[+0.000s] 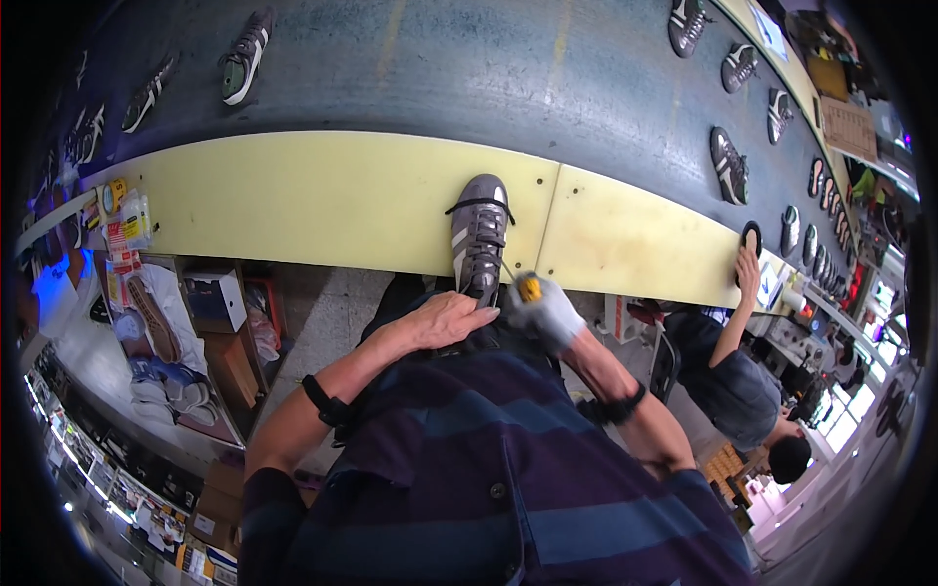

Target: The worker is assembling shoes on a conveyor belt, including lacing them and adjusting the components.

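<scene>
A dark grey sneaker [479,230] with pale side stripes lies on the yellow ledge, toe pointing away from me. Its laces are threaded, and a loose black lace lies across the toe area. My bare left hand [448,320] grips the sneaker at the heel end, close to my body. In a white glove, my right hand [547,311] is closed around a yellow-handled tool [529,287]. The tool's thin shaft points at the side of the sneaker near the laces; whether its tip touches is too small to tell.
Beyond the yellow ledge [293,195] runs a grey conveyor belt [449,78] carrying several sneakers [246,57]. At right, a co-worker [733,376] reaches onto the ledge with a dark shoe piece [750,239]. A shelf [117,371] with shoes and a box stands at left.
</scene>
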Tool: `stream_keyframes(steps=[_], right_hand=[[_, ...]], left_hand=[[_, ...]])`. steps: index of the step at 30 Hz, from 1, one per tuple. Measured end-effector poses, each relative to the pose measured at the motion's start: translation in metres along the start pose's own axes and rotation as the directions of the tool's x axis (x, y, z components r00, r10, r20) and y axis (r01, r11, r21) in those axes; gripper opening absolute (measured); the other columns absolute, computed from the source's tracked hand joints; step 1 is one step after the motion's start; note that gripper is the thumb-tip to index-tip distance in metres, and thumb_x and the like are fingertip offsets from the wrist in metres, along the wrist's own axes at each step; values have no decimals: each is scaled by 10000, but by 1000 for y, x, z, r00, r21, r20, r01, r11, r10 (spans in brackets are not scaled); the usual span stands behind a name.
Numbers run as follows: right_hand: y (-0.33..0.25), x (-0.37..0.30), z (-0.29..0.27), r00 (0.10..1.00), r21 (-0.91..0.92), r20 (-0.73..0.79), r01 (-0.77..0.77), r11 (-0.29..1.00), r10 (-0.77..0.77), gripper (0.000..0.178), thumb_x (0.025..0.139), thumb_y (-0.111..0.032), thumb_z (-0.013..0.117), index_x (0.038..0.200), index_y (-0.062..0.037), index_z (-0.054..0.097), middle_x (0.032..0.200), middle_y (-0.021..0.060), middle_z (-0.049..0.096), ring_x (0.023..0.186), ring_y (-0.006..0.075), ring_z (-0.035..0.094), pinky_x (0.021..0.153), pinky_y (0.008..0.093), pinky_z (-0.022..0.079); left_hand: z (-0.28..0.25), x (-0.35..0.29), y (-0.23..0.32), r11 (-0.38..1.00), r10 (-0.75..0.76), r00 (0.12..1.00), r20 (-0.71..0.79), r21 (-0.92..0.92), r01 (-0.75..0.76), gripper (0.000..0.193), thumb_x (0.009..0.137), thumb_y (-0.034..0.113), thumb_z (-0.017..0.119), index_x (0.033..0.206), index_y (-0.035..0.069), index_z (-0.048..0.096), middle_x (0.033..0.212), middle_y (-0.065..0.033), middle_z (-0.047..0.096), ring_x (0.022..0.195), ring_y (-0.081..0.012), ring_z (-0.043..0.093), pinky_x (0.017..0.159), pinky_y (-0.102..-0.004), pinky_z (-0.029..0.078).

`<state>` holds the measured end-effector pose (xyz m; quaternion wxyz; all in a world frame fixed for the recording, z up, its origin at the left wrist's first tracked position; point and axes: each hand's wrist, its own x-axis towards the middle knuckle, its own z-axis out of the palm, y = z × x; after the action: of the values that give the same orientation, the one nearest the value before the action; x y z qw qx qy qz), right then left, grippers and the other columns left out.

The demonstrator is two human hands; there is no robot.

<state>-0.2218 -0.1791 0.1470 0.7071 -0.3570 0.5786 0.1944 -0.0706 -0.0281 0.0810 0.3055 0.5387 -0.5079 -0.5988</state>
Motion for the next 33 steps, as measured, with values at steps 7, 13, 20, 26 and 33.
stream_keyframes(steps=[7,13,20,26,33], right_hand=[[-1,-5,-27,971,-275,56,239,931,-232,153,669,26,633,783,-51,565,678,20,523,643,139,520,603,289,432],[18,35,-14,718,-736,226,568,367,-658,158,739,-52,662,897,-71,659,871,168,648,821,391,648,710,439,517],[0,53,0,808,-881,468,455,-125,-357,202,744,-139,693,946,-122,687,891,162,649,867,392,667,750,484,530],[13,57,-9,836,-587,363,548,596,-411,190,750,-50,658,935,-89,671,824,117,662,688,312,641,674,377,524],[10,0,-1,979,94,177,84,992,-100,236,608,97,635,777,-50,562,735,15,560,645,129,526,602,275,440]], left_hand=[[-2,-7,1,961,214,975,-65,192,-198,321,1043,304,464,1015,44,650,630,-213,536,611,-401,590,604,-497,426],[1,-5,-5,992,109,993,37,67,-111,226,1026,256,510,1099,97,653,717,-171,569,633,-362,599,573,-479,450],[6,-13,-6,991,107,993,-40,88,-103,329,1041,348,483,1040,61,645,713,-174,506,682,-357,532,641,-462,419],[15,-14,-18,975,198,975,-98,119,-186,344,1031,359,499,1019,45,639,698,-187,497,657,-380,534,628,-481,425],[0,-10,-1,993,79,996,34,86,-82,341,1033,321,473,982,34,650,702,-221,552,677,-400,587,619,-497,424]])
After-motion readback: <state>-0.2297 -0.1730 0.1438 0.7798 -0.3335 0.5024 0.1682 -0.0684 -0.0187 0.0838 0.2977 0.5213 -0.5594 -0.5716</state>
